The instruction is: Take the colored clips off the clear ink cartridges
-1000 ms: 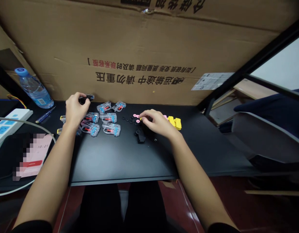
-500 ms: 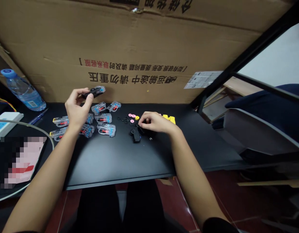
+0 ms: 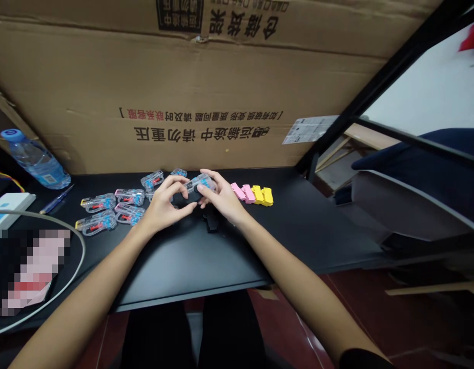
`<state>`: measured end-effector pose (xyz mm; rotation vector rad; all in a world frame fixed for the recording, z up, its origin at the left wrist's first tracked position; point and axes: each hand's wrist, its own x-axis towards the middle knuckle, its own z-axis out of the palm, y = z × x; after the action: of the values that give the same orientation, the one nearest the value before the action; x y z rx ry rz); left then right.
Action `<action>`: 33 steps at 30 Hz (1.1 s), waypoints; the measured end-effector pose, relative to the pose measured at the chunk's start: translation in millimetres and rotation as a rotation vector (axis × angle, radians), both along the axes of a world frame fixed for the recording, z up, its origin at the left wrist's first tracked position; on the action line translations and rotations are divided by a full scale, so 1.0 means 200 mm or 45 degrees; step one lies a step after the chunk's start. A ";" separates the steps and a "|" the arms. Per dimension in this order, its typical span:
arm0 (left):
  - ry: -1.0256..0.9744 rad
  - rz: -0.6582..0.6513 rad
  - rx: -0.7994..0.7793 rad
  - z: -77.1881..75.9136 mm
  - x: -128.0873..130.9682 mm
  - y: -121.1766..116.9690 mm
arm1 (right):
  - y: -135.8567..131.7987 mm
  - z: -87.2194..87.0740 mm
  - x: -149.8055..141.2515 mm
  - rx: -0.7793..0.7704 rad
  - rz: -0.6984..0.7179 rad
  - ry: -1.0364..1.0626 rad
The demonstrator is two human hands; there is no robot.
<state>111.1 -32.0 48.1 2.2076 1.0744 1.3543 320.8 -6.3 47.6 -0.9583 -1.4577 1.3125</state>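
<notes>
Now my left grip and right grip are both clamped on one clear plastic housing, held above the tabletop near its far edge, just beside pink and yellow clips.

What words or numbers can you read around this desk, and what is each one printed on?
"运输途中 请勿重压": large black characters, upside down, on the cardboard carton.
"请及时联系客服": smaller line above it, upside down, black and red.
"仓储货架": probably, upside down, along the carton's top.
White label: too small to read.
Pink card: pixelated, unreadable.
</notes>
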 end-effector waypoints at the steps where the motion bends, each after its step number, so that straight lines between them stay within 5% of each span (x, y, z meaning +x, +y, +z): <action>1: 0.041 0.014 0.021 0.00 -0.01 0.00 | 0.00 0.00 0.00 0.019 -0.004 0.010; 5: 0.025 0.009 -0.018 -0.01 -0.01 0.02 | 0.01 0.00 0.01 0.065 -0.016 0.052; 12: -0.575 0.053 -0.481 -0.05 0.04 0.05 | 0.02 -0.03 0.00 0.021 -0.035 0.104; 21: -0.610 0.085 -0.491 -0.01 0.04 0.06 | 0.00 0.03 0.03 0.083 0.117 -0.111; 28: -0.567 0.110 -0.588 0.05 -0.08 0.08 | 0.08 0.08 0.16 0.135 -0.291 0.036; 33: -0.701 0.137 -0.647 0.02 -0.03 0.07 | 0.06 0.04 0.13 0.135 -0.061 -0.106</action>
<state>104.2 -17.2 52.5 1.3291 1.1621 1.4158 346.1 6.6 55.8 -0.9817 -1.5426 1.1606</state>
